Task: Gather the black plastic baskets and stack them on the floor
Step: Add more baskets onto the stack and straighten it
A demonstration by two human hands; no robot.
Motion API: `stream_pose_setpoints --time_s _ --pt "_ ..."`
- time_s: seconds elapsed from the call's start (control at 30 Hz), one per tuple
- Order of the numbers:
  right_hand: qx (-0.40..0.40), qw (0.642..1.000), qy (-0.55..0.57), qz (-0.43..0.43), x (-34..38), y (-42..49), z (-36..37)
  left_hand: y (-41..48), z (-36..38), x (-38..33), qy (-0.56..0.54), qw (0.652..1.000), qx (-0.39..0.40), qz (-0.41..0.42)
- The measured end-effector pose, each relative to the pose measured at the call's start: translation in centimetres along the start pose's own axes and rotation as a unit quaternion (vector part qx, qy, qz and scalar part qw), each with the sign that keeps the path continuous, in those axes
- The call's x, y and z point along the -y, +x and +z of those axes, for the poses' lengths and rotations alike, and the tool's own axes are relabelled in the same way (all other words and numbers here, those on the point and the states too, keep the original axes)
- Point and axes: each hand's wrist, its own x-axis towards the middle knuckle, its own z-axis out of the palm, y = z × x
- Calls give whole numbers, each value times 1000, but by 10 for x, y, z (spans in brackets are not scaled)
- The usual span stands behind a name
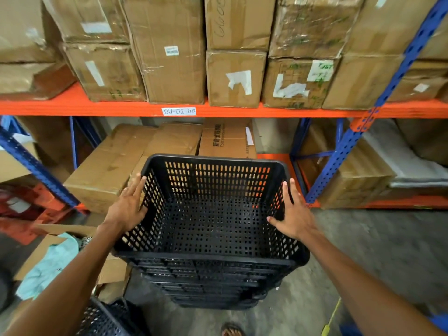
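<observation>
Left hand [126,209] | fingers flat on top basket [211,214] | right hand [294,214] likewise, unclenched

A stack of black plastic baskets [213,282] stands on the grey concrete floor [378,251] between the person's outspread fingers [135,190]. Left of the fingers, an open cardboard box [72,238] rests on the floor; beyond them, cartons [109,166] fill the rack's orange bottom shelf [274,157].
</observation>
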Motion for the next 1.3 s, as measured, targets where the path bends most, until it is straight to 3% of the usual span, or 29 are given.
stream_pose_setpoints --time_s 0.33,0.57,0.83,1.07,1.17,1.3 --pt "-59 998 10 7 -4 9 9 2 6 3 79 996 -30 36" --pt "-94 994 -53 8 -3 18 18 15 16 12 69 995 -37 58" --pt "-54 995 -79 34 3 9 14 9 15 8 75 996 -20 41" --pt "-45 986 -148 64 36 7 -10 9 -2 -5 -2 1000 -29 -11" --pt "-45 994 -96 -28 99 25 -23 9 -30 -13 -44 996 -55 -57" --pt "-69 984 7 -165 211 43 -38 -17 -72 1 -11 992 -95 -81"
